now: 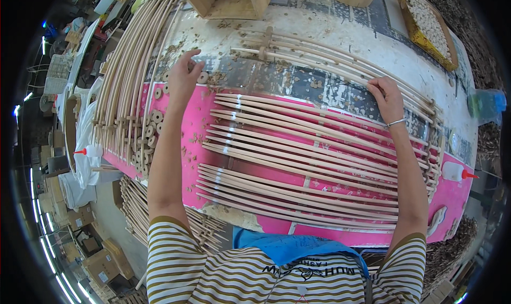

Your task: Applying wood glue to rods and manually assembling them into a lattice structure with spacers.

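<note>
My left hand (pixel 184 75) hovers over the far left part of the table with thumb and forefinger apart, and nothing shows between them. Close by it lie several small round wooden discs with holes (pixel 158 93). Over on the right, my right hand (pixel 387 97) has its thumb and fingers closed on a long thin wooden rod (pixel 319 64). That rod belongs to a far group joined by small wooden discs (pixel 262 52) near its left end. Between my forearms, rows of similar rods (pixel 298 139) lie side by side, their right ends partly hidden by my right arm.
A large stack of rods (pixel 128 59) lies at the left. White bottles with red tips stand at the right (pixel 452 171) and left (pixel 95 151). A wooden box (pixel 226 0) sits at the back. A tray of small pale pieces (pixel 451 62) is at the far right.
</note>
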The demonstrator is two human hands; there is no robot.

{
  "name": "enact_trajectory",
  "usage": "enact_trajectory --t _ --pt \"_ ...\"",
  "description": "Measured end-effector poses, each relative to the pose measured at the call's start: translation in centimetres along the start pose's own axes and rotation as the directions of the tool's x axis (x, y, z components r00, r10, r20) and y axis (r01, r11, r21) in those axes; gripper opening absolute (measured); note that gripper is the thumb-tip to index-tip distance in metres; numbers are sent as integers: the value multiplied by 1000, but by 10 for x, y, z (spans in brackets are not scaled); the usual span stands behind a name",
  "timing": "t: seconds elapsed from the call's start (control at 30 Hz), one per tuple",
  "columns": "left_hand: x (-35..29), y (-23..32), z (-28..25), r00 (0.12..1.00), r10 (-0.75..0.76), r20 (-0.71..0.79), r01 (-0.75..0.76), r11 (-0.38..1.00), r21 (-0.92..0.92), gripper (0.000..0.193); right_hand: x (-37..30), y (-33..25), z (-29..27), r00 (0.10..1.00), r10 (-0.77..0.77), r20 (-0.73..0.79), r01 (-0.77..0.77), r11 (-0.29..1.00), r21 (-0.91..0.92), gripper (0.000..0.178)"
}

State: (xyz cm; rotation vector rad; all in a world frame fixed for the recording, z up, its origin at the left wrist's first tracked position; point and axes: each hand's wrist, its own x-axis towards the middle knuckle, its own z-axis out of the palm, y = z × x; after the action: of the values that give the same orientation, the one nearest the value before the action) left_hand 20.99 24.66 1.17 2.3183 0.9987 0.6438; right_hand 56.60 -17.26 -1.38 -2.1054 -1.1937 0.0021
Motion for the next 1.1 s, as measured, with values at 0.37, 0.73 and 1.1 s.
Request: enact_trajectory --t 0.37,0.73,1.1 --pt "-18 3 -18 969 76 233 -169 895 413 37 -24 -53 -22 996 -23 91 22 1000 8 12" --pt "-27 6 -13 994 66 87 -96 906 411 28 -52 -55 -17 960 -9 281 -12 997 74 13" --pt "-44 26 -24 857 -259 446 489 684 -541 24 -55 -54 -15 967 107 231 -164 956 243 10"
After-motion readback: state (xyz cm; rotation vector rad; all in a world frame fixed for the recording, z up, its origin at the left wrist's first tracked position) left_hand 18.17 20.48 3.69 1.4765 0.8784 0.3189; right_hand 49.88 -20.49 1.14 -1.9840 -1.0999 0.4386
